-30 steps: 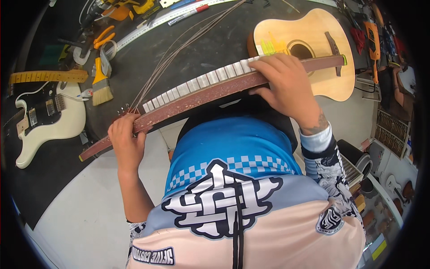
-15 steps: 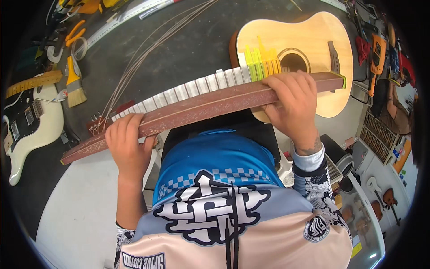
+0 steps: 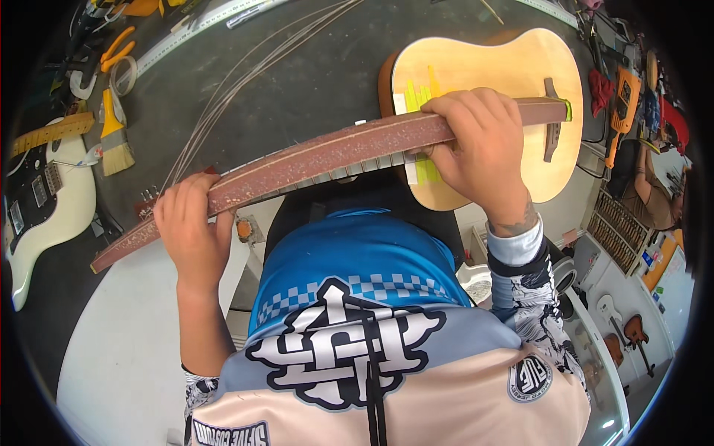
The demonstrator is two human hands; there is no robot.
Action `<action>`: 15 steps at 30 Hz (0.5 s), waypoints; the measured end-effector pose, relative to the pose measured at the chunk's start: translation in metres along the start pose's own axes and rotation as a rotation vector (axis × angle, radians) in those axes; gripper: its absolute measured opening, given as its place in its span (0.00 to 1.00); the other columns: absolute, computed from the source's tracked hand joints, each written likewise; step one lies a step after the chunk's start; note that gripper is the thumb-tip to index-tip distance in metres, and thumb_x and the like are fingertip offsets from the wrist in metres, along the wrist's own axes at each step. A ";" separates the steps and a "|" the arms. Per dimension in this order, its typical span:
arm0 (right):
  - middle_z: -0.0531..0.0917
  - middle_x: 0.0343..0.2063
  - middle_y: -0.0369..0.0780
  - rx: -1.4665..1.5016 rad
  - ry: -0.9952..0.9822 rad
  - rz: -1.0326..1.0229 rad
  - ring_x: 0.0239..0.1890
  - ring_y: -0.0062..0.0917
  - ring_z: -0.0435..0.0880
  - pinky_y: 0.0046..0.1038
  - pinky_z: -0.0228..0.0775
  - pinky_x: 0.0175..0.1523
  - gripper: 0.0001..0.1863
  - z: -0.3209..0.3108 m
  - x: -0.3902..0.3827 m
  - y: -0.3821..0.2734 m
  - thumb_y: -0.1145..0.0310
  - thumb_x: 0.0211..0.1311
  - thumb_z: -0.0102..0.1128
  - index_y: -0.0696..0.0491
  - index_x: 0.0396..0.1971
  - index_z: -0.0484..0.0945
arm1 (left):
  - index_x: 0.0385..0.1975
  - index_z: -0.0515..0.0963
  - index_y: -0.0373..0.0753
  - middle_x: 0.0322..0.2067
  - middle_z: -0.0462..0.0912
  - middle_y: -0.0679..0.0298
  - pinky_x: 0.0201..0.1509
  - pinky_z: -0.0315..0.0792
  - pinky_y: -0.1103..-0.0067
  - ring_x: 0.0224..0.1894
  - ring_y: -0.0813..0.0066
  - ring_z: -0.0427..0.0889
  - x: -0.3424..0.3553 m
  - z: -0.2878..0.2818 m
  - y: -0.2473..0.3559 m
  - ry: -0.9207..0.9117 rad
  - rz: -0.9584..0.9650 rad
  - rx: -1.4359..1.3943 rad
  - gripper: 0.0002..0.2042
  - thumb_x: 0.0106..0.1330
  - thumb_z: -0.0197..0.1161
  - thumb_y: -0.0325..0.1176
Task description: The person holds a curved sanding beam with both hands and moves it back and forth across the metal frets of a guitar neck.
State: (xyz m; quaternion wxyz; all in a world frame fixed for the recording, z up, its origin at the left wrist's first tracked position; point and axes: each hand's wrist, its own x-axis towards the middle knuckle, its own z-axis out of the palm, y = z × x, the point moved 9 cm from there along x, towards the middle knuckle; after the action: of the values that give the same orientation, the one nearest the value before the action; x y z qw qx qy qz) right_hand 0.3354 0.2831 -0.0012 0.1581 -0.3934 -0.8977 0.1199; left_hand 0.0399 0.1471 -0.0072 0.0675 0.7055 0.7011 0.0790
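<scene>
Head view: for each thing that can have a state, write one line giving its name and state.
Beam: held aslant in both hands
Left hand: gripping beam
Right hand: gripping beam
Acoustic guitar: face up, yellow tape on top
Strings: bunched, off the neck
Electric guitar: face up
Brush: lying down
Pliers: handles spread

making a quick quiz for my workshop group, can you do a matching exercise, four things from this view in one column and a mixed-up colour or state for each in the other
Things
1. long reddish-brown bar
2. paintbrush
3. electric guitar at far left
4. acoustic guitar

Descriptions
A. white body
B. pale wood top, yellow strips at one side
C. held by left hand and right hand
D. yellow handle, tan bristles

Pairs: 1-C, 2-D, 3-A, 4-B
</scene>
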 end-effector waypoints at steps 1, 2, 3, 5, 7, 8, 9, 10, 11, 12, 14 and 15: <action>0.87 0.39 0.36 0.003 0.006 0.000 0.46 0.37 0.84 0.39 0.69 0.57 0.22 0.000 -0.002 -0.002 0.71 0.42 0.75 0.49 0.44 0.85 | 0.51 0.81 0.41 0.50 0.87 0.62 0.62 0.68 0.64 0.53 0.58 0.82 -0.002 0.000 0.000 0.009 0.003 0.013 0.23 0.52 0.73 0.25; 0.87 0.39 0.36 0.001 0.004 0.001 0.46 0.37 0.84 0.39 0.69 0.57 0.22 0.000 -0.006 -0.006 0.71 0.42 0.75 0.49 0.44 0.85 | 0.51 0.81 0.41 0.50 0.87 0.62 0.62 0.68 0.64 0.53 0.58 0.82 -0.005 0.001 -0.001 0.011 0.005 0.019 0.23 0.52 0.73 0.25; 0.87 0.39 0.36 -0.001 0.002 0.004 0.46 0.37 0.84 0.39 0.69 0.57 0.22 0.000 -0.010 -0.009 0.71 0.43 0.75 0.49 0.44 0.85 | 0.51 0.81 0.41 0.49 0.87 0.62 0.62 0.68 0.64 0.52 0.58 0.82 -0.012 0.001 0.000 0.018 0.014 0.026 0.23 0.52 0.74 0.26; 0.86 0.38 0.35 -0.017 0.021 0.010 0.44 0.35 0.83 0.38 0.69 0.54 0.21 -0.004 -0.027 -0.016 0.69 0.44 0.74 0.49 0.43 0.85 | 0.51 0.81 0.41 0.49 0.87 0.62 0.62 0.68 0.64 0.52 0.58 0.82 -0.022 0.001 0.006 0.036 0.029 0.030 0.23 0.51 0.74 0.26; 0.86 0.38 0.33 -0.029 0.042 0.015 0.42 0.33 0.83 0.37 0.69 0.52 0.20 -0.005 -0.038 -0.018 0.67 0.46 0.74 0.48 0.43 0.85 | 0.51 0.81 0.41 0.48 0.87 0.62 0.63 0.67 0.64 0.52 0.58 0.83 -0.030 0.001 0.010 0.035 0.024 0.000 0.22 0.54 0.74 0.25; 0.86 0.37 0.34 -0.037 0.058 0.016 0.42 0.33 0.83 0.37 0.69 0.52 0.20 -0.006 -0.041 -0.019 0.67 0.46 0.74 0.48 0.43 0.85 | 0.51 0.81 0.41 0.48 0.87 0.62 0.62 0.67 0.64 0.52 0.57 0.82 -0.030 0.000 0.012 0.040 0.030 -0.007 0.22 0.54 0.74 0.26; 0.85 0.37 0.34 -0.046 0.076 0.015 0.42 0.33 0.83 0.38 0.69 0.52 0.19 -0.007 -0.043 -0.020 0.67 0.46 0.73 0.48 0.43 0.85 | 0.51 0.81 0.41 0.48 0.87 0.62 0.62 0.67 0.64 0.52 0.57 0.82 -0.028 -0.003 0.011 0.050 0.033 0.001 0.22 0.54 0.74 0.26; 0.85 0.37 0.34 -0.048 0.085 0.014 0.42 0.33 0.83 0.38 0.69 0.52 0.19 -0.009 -0.042 -0.019 0.67 0.46 0.73 0.48 0.43 0.85 | 0.51 0.81 0.40 0.48 0.86 0.62 0.62 0.67 0.64 0.52 0.57 0.82 -0.025 -0.003 0.012 0.039 0.042 -0.002 0.22 0.54 0.75 0.26; 0.85 0.37 0.33 -0.047 0.093 -0.004 0.42 0.33 0.83 0.38 0.70 0.52 0.19 -0.011 -0.037 -0.017 0.65 0.47 0.74 0.48 0.42 0.85 | 0.50 0.81 0.40 0.47 0.86 0.62 0.62 0.68 0.65 0.52 0.57 0.82 -0.020 -0.004 0.013 0.030 0.052 -0.004 0.21 0.54 0.75 0.26; 0.85 0.36 0.33 -0.047 0.103 -0.023 0.43 0.33 0.83 0.38 0.70 0.53 0.18 -0.012 -0.031 -0.015 0.64 0.48 0.75 0.48 0.42 0.85 | 0.48 0.81 0.40 0.45 0.86 0.61 0.59 0.68 0.64 0.50 0.56 0.82 -0.014 -0.007 0.014 0.034 0.052 -0.010 0.20 0.56 0.76 0.28; 0.86 0.36 0.32 -0.042 0.134 -0.052 0.43 0.32 0.83 0.38 0.70 0.53 0.18 -0.008 -0.017 -0.008 0.62 0.49 0.76 0.47 0.41 0.85 | 0.48 0.81 0.39 0.44 0.85 0.61 0.58 0.68 0.64 0.49 0.56 0.82 -0.004 -0.008 0.010 0.052 0.043 -0.004 0.19 0.57 0.77 0.30; 0.86 0.36 0.32 -0.034 0.156 -0.074 0.43 0.32 0.84 0.38 0.70 0.53 0.18 -0.007 -0.011 -0.005 0.60 0.51 0.78 0.47 0.41 0.86 | 0.47 0.81 0.39 0.43 0.84 0.61 0.56 0.68 0.64 0.48 0.55 0.81 0.001 -0.009 0.008 0.058 0.035 -0.003 0.18 0.58 0.78 0.32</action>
State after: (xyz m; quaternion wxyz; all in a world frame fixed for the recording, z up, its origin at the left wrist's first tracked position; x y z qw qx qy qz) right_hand 0.3417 0.2722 0.0053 0.2253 -0.3710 -0.8984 0.0676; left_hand 0.0454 0.1474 0.0030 0.0466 0.7148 0.6903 0.1016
